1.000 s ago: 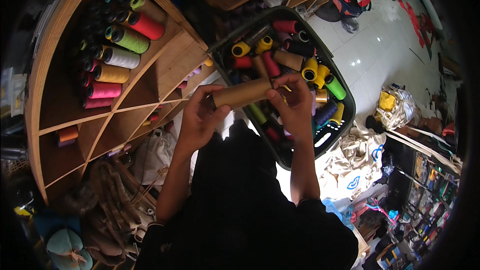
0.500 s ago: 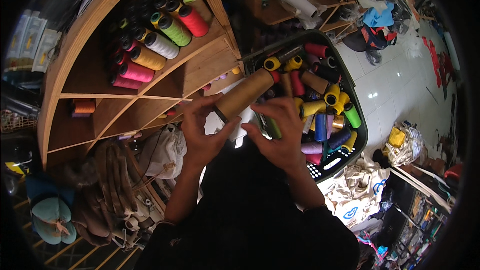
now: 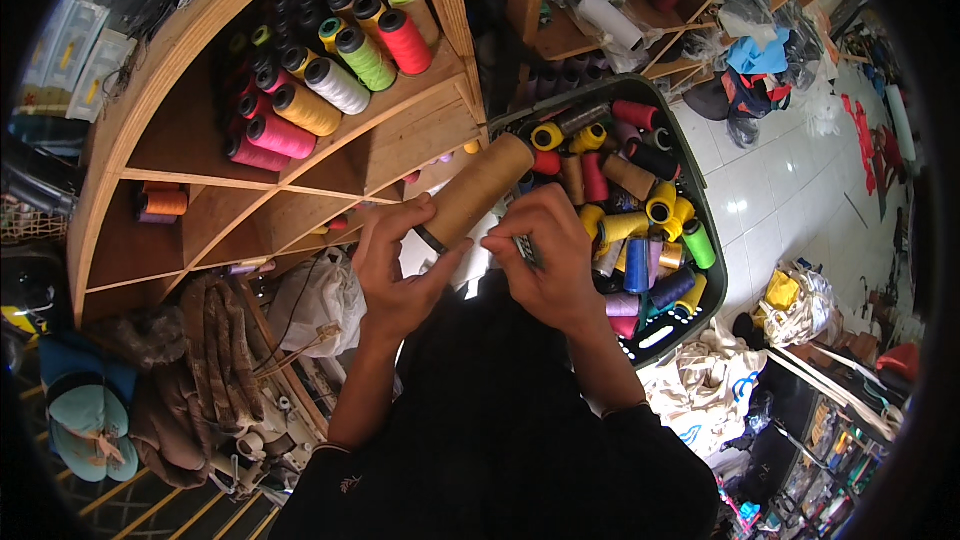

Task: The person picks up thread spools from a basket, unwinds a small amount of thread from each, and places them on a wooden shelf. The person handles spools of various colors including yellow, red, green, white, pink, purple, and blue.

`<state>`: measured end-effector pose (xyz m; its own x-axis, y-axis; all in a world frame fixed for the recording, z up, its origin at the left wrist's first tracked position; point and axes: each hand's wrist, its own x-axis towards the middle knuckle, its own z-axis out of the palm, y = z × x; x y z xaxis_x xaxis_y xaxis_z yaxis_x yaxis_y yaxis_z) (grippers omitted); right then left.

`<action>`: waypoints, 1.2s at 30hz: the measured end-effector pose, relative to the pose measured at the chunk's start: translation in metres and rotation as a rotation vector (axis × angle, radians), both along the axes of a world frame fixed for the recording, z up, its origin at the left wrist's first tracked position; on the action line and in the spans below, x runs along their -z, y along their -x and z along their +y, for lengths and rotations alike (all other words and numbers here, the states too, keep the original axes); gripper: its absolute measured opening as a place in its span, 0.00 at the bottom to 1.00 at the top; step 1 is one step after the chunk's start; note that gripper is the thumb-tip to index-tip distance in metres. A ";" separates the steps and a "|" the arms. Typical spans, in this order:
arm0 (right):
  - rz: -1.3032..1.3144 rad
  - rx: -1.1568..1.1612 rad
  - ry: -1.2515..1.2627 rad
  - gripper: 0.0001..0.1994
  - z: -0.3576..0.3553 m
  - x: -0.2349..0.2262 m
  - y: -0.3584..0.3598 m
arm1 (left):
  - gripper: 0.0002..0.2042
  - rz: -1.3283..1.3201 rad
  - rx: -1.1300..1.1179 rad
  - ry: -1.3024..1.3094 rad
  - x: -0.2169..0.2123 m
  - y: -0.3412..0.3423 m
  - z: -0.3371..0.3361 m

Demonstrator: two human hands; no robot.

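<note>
Between the wooden shelf [image 3: 300,190] and a dark crate [image 3: 700,190] of coloured thread spools, the left hand [image 3: 400,275] grips a tan cardboard cone [image 3: 480,190], tilted; the right hand [image 3: 550,260] pinches its lower end beside a small dark strip.

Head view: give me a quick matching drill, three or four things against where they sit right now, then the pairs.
Things:
1. tan spool
2. neon pink spool
3. green spool
4. white tote bag

Places:
A. on the floor below the basket
B. between the left hand and right hand
C. on the wooden shelf
D. in the basket

Pairs: 1-B, 2-C, 3-D, 4-A
</note>
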<state>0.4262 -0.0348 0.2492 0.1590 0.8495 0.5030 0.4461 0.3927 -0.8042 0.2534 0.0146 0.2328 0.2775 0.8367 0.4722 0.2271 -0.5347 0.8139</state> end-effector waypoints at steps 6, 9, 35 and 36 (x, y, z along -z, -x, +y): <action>-0.038 0.040 0.025 0.13 0.003 -0.006 0.002 | 0.24 0.109 0.001 -0.078 -0.004 0.004 0.003; -0.124 0.007 0.016 0.13 0.007 -0.006 -0.001 | 0.23 0.176 0.024 -0.089 -0.010 0.004 0.002; -0.078 0.183 -0.072 0.18 -0.012 0.010 -0.004 | 0.20 -0.567 0.255 0.718 0.018 -0.006 -0.003; -0.136 0.177 -0.108 0.17 -0.010 0.010 -0.005 | 0.21 -0.517 0.229 0.673 0.017 -0.006 -0.004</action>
<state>0.4308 -0.0447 0.2393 0.2256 0.7544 0.6164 0.6169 0.3791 -0.6897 0.2593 0.0109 0.2159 0.3608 0.9326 0.0117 -0.3115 0.1087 0.9440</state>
